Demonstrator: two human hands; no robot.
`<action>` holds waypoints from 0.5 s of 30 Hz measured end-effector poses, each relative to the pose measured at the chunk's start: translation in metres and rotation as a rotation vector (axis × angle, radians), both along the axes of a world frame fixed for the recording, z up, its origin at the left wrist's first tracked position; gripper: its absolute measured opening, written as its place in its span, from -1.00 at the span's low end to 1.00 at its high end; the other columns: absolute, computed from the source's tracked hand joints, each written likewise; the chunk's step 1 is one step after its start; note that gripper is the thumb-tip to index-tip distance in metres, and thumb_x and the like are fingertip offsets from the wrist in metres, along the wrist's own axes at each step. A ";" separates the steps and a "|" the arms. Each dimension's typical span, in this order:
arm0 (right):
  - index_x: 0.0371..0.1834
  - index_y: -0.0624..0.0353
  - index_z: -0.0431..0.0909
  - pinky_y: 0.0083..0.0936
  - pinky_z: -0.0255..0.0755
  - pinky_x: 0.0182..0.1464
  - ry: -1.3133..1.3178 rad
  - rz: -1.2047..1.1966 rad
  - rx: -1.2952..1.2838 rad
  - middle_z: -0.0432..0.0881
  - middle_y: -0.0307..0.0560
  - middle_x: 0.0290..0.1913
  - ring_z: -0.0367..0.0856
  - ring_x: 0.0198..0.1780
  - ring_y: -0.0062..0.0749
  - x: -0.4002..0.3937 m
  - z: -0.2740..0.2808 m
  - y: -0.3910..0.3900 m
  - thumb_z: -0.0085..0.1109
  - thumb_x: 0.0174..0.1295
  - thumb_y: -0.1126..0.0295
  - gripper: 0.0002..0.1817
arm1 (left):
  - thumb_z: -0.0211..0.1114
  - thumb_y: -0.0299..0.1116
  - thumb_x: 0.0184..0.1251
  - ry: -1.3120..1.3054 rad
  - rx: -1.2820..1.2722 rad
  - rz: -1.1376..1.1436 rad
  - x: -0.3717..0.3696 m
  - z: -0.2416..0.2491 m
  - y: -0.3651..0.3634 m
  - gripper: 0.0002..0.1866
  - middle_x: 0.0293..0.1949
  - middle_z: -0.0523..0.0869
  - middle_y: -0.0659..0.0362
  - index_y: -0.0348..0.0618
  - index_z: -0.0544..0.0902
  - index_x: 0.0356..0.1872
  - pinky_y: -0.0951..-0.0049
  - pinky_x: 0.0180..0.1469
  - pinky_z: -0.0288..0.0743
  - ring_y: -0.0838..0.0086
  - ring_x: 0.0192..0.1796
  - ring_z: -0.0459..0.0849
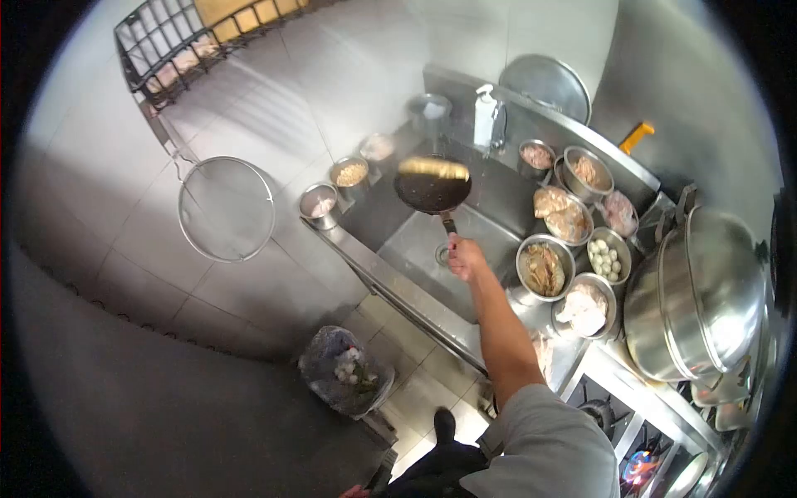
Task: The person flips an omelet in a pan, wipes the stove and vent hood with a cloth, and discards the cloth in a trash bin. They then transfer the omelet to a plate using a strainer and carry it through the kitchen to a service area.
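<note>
The right arm [506,340] stretches from lower right to centre, the right hand [466,257] grasping a pan [432,197]; the left hand [355,492], bottom edge, is too cropped to tell.

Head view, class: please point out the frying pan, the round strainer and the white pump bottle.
Frying pan [432,193]: head view, on its dark inner surface.
Round strainer [226,209]: head view, on the middle of its mesh.
White pump bottle [484,122]: head view, on its body, below the pump top.

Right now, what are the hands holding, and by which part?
Right hand: the frying pan, by its handle. Left hand: barely in view at the bottom edge; can't tell.
</note>
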State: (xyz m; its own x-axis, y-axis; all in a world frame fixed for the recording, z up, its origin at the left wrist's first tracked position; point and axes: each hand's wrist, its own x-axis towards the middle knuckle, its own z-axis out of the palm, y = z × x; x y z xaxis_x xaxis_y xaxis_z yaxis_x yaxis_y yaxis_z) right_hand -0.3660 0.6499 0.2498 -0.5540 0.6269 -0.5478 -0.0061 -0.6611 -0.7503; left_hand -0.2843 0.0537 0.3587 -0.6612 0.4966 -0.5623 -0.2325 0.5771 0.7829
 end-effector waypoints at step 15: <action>-0.51 0.05 0.32 -0.55 -0.05 -0.78 -0.061 -0.141 0.012 0.17 -0.32 -0.72 0.08 -0.79 -0.57 0.052 -0.017 -0.105 -0.08 0.30 0.20 -0.74 | 0.18 -0.31 0.39 -0.135 0.176 -0.017 0.039 0.009 0.016 -0.61 0.05 0.56 0.09 -0.28 0.46 0.15 0.40 0.14 0.38 0.43 0.09 0.52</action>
State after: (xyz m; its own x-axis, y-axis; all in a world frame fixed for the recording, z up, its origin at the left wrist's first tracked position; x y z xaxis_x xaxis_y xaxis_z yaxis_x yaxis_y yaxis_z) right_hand -0.3137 0.5446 0.2330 -0.4260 0.7027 -0.5698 -0.0523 -0.6479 -0.7599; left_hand -0.2457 0.0700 0.3682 -0.5768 0.6051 -0.5487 -0.3335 0.4388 0.8344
